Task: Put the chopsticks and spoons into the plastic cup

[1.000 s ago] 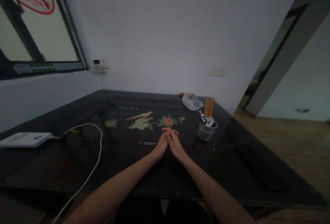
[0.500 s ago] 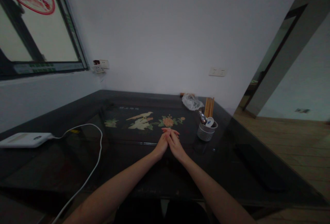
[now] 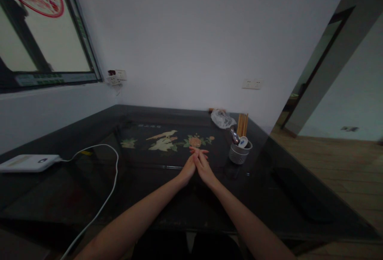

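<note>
My left hand (image 3: pixel 188 169) and my right hand (image 3: pixel 206 171) meet over the dark glossy table (image 3: pixel 143 196), in front of my body. Their fingers cross each other loosely and stretch out past one another, with no object visible between them. Just beyond the fingertips is a printed orange flower (image 3: pixel 195 141) on the tabletop. To the right of my right hand stands a grey utensil holder (image 3: pixel 238 155). In it are several wooden chopsticks (image 3: pixel 242 125), a shiny metal spoon (image 3: pixel 235 136) and a white spoon with a blue mark (image 3: pixel 243 142).
A crumpled clear plastic bag (image 3: pixel 222 119) lies near the wall. On the left, a white power bank-like device (image 3: pixel 30 163) has a white cable (image 3: pixel 115 172) running off the front edge. A dark flat object (image 3: pixel 301 194) rests at the right. Wall sockets (image 3: pixel 251 84) sit behind.
The crossed fingers have shifted very slightly against each other. Both arms and the things on the table stay where they were.
</note>
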The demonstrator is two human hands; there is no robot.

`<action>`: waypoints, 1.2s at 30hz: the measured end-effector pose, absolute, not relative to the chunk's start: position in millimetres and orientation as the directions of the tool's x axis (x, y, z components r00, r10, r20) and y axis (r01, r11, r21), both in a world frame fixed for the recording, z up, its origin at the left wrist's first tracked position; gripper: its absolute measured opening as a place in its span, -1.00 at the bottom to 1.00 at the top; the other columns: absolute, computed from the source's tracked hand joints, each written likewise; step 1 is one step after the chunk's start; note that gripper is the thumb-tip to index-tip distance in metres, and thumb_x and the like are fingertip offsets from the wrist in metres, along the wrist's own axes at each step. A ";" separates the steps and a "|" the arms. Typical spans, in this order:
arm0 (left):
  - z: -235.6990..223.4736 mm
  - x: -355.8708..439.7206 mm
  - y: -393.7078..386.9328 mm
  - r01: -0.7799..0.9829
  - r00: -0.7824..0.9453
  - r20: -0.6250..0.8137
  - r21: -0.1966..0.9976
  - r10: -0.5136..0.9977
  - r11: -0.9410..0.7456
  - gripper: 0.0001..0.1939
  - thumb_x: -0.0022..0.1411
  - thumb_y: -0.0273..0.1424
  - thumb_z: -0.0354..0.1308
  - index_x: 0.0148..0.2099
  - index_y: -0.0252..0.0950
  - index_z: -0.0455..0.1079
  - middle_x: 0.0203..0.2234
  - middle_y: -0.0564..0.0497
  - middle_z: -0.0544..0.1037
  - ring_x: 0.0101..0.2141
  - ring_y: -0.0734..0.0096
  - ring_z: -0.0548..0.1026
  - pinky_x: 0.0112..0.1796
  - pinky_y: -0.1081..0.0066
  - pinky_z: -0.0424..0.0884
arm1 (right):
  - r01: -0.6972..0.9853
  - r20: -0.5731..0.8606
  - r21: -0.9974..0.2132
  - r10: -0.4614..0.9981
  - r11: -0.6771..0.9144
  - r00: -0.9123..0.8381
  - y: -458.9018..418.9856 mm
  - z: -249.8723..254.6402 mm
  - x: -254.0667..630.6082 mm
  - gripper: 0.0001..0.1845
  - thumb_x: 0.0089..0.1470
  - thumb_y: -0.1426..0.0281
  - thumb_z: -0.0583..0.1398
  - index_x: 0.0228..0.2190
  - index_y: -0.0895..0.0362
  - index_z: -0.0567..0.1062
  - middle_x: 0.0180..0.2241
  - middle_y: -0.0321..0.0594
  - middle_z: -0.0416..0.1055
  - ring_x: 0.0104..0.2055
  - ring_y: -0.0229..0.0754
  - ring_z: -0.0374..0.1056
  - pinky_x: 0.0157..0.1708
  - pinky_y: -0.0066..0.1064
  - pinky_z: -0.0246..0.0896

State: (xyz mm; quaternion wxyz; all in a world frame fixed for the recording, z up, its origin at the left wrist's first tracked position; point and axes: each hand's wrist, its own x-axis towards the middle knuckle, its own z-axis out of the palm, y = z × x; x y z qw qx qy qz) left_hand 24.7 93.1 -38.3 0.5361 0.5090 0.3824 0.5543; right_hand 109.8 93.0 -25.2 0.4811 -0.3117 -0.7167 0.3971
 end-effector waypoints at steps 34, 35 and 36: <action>-39.2 9.1 109.0 -0.133 -0.117 0.149 0.977 0.982 -0.164 -0.64 0.17 -0.11 0.04 -0.25 -0.33 0.40 -0.33 -0.06 0.50 -0.29 0.37 0.47 -0.27 0.43 0.34 | 0.182 0.431 -0.811 0.358 0.557 0.828 165.6 7.8 264.6 -0.76 0.04 0.31 0.01 -0.26 0.15 0.34 -0.33 -0.23 0.28 -0.36 -0.24 0.26 -0.45 -0.44 0.15; -39.4 9.1 109.2 -0.133 -0.118 0.150 0.977 0.982 -0.165 -0.64 0.17 -0.11 0.05 -0.25 -0.32 0.40 -0.33 -0.05 0.50 -0.30 0.38 0.46 -0.27 0.43 0.34 | 0.103 0.349 -0.835 0.376 0.541 0.858 171.8 1.3 270.5 -0.77 0.01 0.34 0.01 -0.28 0.14 0.33 -0.37 -0.26 0.27 -0.38 -0.26 0.25 -0.46 -0.45 0.14; -39.7 9.0 109.3 -0.133 -0.118 0.151 0.977 0.982 -0.166 -0.64 0.16 -0.11 0.05 -0.25 -0.32 0.40 -0.33 -0.05 0.49 -0.30 0.39 0.46 -0.27 0.44 0.34 | 0.033 0.277 -0.852 0.396 0.522 0.876 177.3 -5.2 275.8 -0.78 -0.02 0.36 0.01 -0.29 0.14 0.32 -0.39 -0.28 0.25 -0.40 -0.27 0.25 -0.47 -0.47 0.12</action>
